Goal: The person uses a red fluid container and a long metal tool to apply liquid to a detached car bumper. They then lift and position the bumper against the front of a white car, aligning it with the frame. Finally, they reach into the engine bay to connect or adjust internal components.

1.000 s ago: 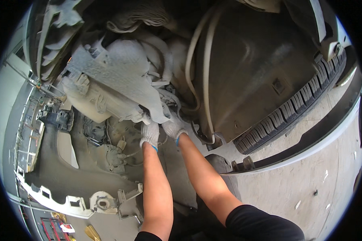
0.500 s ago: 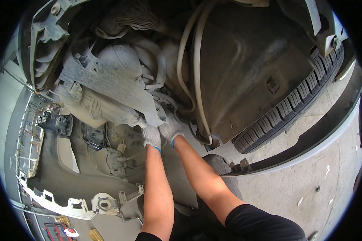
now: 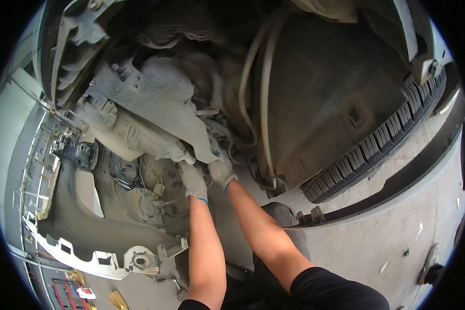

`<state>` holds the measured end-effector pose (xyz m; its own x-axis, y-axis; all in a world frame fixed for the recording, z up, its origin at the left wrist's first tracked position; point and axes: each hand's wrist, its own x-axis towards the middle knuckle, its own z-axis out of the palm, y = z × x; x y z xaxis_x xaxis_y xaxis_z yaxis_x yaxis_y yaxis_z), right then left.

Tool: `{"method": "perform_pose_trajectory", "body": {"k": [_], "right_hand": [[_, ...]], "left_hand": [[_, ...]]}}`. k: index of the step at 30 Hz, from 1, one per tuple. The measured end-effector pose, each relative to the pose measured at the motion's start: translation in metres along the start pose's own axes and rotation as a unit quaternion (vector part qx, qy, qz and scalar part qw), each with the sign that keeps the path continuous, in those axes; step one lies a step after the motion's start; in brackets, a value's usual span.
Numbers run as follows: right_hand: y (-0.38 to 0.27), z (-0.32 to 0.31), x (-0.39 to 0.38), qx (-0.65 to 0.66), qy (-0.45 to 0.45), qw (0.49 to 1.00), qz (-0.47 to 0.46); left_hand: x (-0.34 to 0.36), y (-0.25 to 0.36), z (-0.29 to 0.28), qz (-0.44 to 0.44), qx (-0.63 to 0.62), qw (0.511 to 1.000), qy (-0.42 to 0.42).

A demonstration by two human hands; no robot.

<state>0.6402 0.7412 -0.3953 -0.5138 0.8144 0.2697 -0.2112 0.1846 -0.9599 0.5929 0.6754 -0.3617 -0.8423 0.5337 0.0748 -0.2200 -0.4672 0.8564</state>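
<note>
The dust-coated plate [image 3: 163, 106] is hanging toward eleven o'clock from the hands, its lower tip seemingly meeting the right hand [image 3: 222, 171]. The left hand [image 3: 194, 182] is resting just beside, near the pale housing [image 3: 113, 132] toward ten. Gloved fingertips are hiding behind these parts, so I cannot tell how far either grip is closing or on what. Good handling is probably demanding level wrists and even pressure. Edges are crowding round: hoses [image 3: 266, 88] at one, wheel-arch liner [image 3: 330, 103] at two, tire [image 3: 377, 160] at three, white-edged panel [image 3: 82, 264] at eight. Room is opening toward five, over concrete floor [image 3: 356, 253].
</note>
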Motion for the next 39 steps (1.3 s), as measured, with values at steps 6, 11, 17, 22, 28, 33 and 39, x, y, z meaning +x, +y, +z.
{"method": "perform_pose_trajectory", "body": {"k": [6, 11, 17, 22, 28, 33, 39], "right_hand": [[0.011, 0.001, -0.013, -0.028, -0.035, 0.999, -0.006], [0.012, 0.006, -0.019, 0.033, -0.001, 0.999, -0.038], [0.033, 0.013, -0.012, 0.138, 0.070, 0.987, -0.040], [0.007, 0.010, -0.015, 0.171, 0.042, 0.984, 0.022], [-0.004, 0.004, -0.016, 0.153, 0.043, 0.987, -0.013], [0.022, 0.011, -0.015, 0.141, 0.070, 0.987, 0.032], [0.022, 0.011, -0.014, 0.114, 0.072, 0.991, 0.013]], "left_hand": [[-0.017, 0.025, 0.020, -0.034, 0.171, 0.982, 0.068], [-0.016, 0.013, 0.004, 0.049, 0.221, 0.974, 0.022], [-0.011, 0.004, 0.012, 0.016, 0.124, 0.992, 0.000], [-0.011, 0.001, -0.008, 0.074, 0.219, 0.973, -0.001], [-0.004, -0.007, -0.006, 0.029, 0.051, 0.998, 0.007], [-0.003, -0.009, -0.004, 0.024, 0.037, 0.999, 0.006], [-0.002, -0.011, -0.003, 0.008, 0.014, 1.000, 0.003]]}}
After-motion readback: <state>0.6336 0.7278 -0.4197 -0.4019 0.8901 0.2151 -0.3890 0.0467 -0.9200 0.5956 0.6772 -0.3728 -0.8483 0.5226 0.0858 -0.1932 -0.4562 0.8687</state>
